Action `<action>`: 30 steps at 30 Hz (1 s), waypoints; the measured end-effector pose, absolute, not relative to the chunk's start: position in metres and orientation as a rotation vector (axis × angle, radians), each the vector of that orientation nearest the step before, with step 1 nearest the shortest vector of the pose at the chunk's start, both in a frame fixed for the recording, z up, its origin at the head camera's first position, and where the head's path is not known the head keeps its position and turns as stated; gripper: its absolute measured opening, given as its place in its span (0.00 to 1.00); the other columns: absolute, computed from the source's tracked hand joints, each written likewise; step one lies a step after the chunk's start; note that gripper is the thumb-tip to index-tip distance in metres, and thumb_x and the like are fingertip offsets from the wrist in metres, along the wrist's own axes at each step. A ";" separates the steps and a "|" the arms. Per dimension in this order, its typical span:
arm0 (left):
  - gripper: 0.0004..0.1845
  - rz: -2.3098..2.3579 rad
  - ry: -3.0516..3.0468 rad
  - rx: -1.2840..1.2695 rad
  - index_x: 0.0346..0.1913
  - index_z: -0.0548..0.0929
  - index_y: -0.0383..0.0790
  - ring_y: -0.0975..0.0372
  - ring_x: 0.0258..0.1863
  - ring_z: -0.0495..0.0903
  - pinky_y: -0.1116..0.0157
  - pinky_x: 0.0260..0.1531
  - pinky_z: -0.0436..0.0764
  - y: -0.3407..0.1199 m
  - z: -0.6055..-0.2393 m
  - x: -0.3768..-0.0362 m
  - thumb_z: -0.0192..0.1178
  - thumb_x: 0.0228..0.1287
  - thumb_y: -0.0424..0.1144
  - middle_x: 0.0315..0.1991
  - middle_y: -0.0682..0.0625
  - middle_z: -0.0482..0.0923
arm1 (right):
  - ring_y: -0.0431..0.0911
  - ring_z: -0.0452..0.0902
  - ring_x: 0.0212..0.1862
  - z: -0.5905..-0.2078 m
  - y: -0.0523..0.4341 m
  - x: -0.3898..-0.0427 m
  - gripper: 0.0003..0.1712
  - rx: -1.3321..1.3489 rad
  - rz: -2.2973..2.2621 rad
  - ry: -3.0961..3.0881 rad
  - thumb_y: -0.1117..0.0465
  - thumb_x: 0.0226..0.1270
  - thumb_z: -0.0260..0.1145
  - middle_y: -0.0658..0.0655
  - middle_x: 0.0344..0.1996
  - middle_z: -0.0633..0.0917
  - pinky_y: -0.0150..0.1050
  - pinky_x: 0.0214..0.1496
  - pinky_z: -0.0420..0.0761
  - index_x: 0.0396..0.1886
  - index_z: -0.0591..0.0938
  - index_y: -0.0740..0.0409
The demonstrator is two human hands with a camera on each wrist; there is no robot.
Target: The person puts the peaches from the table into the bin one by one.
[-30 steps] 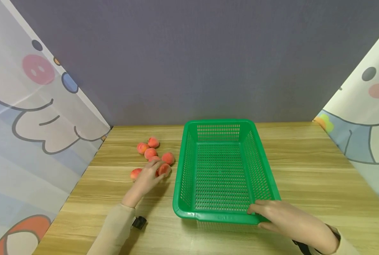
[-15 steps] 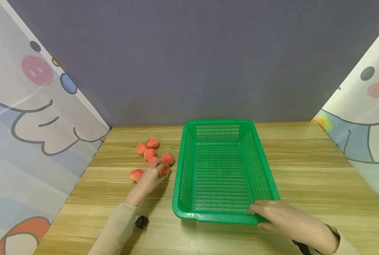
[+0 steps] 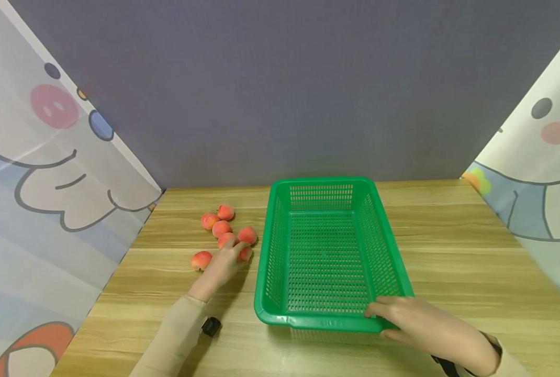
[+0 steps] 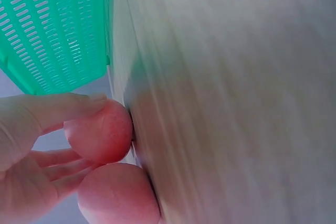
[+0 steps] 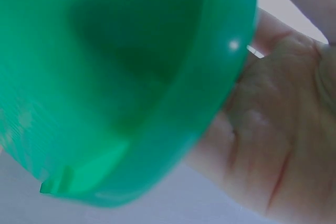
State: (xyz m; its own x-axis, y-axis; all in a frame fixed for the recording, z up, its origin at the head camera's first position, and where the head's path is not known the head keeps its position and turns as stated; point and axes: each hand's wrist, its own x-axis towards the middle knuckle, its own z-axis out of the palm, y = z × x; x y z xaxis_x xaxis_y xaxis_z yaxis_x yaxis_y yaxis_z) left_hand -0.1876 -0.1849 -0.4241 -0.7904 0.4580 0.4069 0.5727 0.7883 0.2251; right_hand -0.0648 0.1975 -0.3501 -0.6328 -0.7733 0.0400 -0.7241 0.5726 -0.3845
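On the left of the table, in the head view, my left hand (image 3: 221,267) reaches into a group of red-orange peaches. Its thumb and fingers pinch a peach (image 4: 100,132), which sits close against the tabletop in the left wrist view. Right beside that one is a second peach (image 4: 118,195). A large green plastic basket (image 3: 327,322) with slotted walls and floor stands at the middle, nothing inside it. My right hand (image 3: 416,325) grips its near right corner, fingers over the rim and thumb below the rim's outer edge.
Several more peaches lie behind the left hand, among them one at the back (image 3: 225,212); another peach (image 3: 201,260) lies to its left. A grey wall (image 3: 308,94) closes off the wooden table's far edge, with cartoon-printed sheets (image 3: 63,173) at both sides.
My left hand has shifted slightly right and its fingers have closed in around the peach. My right hand and the basket have stayed in place.
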 end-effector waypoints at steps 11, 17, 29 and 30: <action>0.17 -0.494 -2.721 -0.768 0.39 0.77 0.34 0.58 0.22 0.70 0.66 0.20 0.72 -0.182 -0.413 -0.186 0.67 0.43 0.29 0.33 0.42 0.68 | 0.37 0.76 0.35 -0.350 0.197 -0.064 0.18 -1.287 -0.546 2.681 0.62 0.43 0.71 0.47 0.34 0.80 0.31 0.30 0.76 0.37 0.78 0.53; 0.17 -0.463 -2.706 -0.818 0.37 0.77 0.31 0.57 0.24 0.69 0.64 0.22 0.73 -0.182 -0.397 -0.189 0.67 0.39 0.26 0.28 0.44 0.66 | 0.36 0.75 0.34 -0.349 0.197 -0.064 0.18 -1.279 -0.553 2.679 0.62 0.43 0.71 0.47 0.34 0.80 0.30 0.29 0.76 0.37 0.78 0.53; 0.18 -0.422 -2.665 -0.969 0.39 0.77 0.28 0.54 0.28 0.73 0.64 0.24 0.75 -0.178 -0.361 -0.204 0.65 0.38 0.24 0.33 0.39 0.71 | 0.38 0.77 0.35 -0.349 0.197 -0.065 0.18 -1.276 -0.568 2.665 0.63 0.43 0.71 0.49 0.35 0.80 0.32 0.30 0.77 0.38 0.78 0.53; 0.18 -0.419 -2.660 -0.976 0.39 0.77 0.28 0.54 0.28 0.73 0.64 0.24 0.76 -0.177 -0.358 -0.205 0.64 0.38 0.24 0.34 0.38 0.71 | 0.38 0.77 0.35 -0.350 0.197 -0.065 0.18 -1.282 -0.569 2.669 0.63 0.43 0.71 0.48 0.35 0.80 0.32 0.30 0.77 0.37 0.78 0.53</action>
State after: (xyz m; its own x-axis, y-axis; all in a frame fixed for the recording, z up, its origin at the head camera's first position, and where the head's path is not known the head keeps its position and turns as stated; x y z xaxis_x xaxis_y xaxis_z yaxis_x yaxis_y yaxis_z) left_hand -0.2048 -0.1769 -0.3576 -0.7341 0.5807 0.3520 0.6608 0.7303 0.1733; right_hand -0.0647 0.1974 -0.3497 -0.6317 -0.7737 0.0482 -0.7261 0.5687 -0.3864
